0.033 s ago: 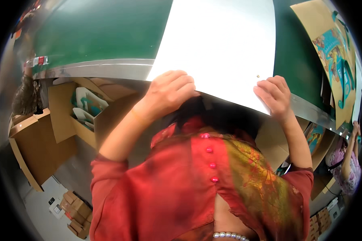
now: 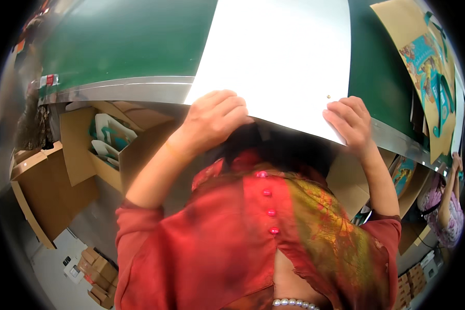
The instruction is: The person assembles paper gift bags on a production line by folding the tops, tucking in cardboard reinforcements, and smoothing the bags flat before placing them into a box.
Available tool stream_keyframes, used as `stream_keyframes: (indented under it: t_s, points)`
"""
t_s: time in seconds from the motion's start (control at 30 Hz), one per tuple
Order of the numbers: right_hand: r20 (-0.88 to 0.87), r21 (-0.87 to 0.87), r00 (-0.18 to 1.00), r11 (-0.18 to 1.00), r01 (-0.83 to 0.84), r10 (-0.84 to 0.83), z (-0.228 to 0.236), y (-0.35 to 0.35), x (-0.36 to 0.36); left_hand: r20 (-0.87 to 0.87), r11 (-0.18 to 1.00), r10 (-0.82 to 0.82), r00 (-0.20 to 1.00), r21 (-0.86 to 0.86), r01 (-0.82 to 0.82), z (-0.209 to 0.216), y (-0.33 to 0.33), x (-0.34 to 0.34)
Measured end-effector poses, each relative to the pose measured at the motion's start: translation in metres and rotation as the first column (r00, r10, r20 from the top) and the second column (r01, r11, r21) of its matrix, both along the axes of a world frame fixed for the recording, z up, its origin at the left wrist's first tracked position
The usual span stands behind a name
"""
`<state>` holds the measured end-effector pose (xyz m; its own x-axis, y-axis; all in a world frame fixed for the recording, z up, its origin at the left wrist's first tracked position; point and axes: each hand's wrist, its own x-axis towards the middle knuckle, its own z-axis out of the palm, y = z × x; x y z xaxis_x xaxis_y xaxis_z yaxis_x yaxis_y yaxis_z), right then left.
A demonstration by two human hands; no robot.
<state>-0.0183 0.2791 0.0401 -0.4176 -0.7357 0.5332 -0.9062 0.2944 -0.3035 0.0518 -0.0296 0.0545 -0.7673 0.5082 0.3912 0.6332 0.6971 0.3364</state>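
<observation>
In the head view, grasping the near edge of a white sheet (image 2: 279, 57) spread over a green worktop (image 2: 124, 46): close to the left corner with the left hand (image 2: 215, 114), at the right corner with the right hand (image 2: 351, 121). To the right, a tan printed cardboard piece (image 2: 423, 72); below, on the left, an open carton (image 2: 77, 150).

The view has slid slightly left, carrying the left hand (image 2: 215, 118), the right hand (image 2: 350, 120) and the white sheet (image 2: 279, 57) between them a touch that way; whether the hands themselves moved is hard to tell. Well left of the left hand, a co-worker's blurred patterned sleeve (image 2: 35, 124) looks different in outline. Well right of the right hand, another co-worker's hand (image 2: 456, 162) sits slightly higher.
</observation>
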Motion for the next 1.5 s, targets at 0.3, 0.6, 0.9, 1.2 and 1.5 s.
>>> stream_keyframes:
  t_s: [0.3, 0.6, 0.9, 1.2, 1.5]
  points:
    - [0.154, 0.010, 0.977, 0.989, 0.147, -0.147, -0.019, 0.006, 0.010, 0.132, 0.998, 0.008, 0.991, -0.063, 0.001, 0.010, -0.008, -0.007]
    - [0.409, 0.077, 0.869, 0.959, 0.271, -0.278, -0.014, 0.004, 0.004, 0.707, 0.901, 0.047, 0.706, 0.276, -0.336, -0.001, -0.085, -0.037]
    - [0.928, 0.079, 0.274, 0.852, 0.518, -0.253, -0.009, -0.012, -0.047, 0.764, 0.544, 0.052, 0.643, 0.518, -0.660, -0.045, -0.068, -0.081]
    - [0.824, 0.401, 0.168, 0.766, 0.502, -0.542, -0.027, -0.014, -0.072, 0.188, 0.733, 0.670, 0.718, -0.016, -0.680, -0.044, -0.044, -0.084]
    - [0.378, 0.516, 0.477, 0.608, 0.603, -0.793, -0.013, -0.024, -0.052, 0.280, 0.928, 0.182, 0.943, -0.365, -0.070, -0.063, 0.000, -0.108]
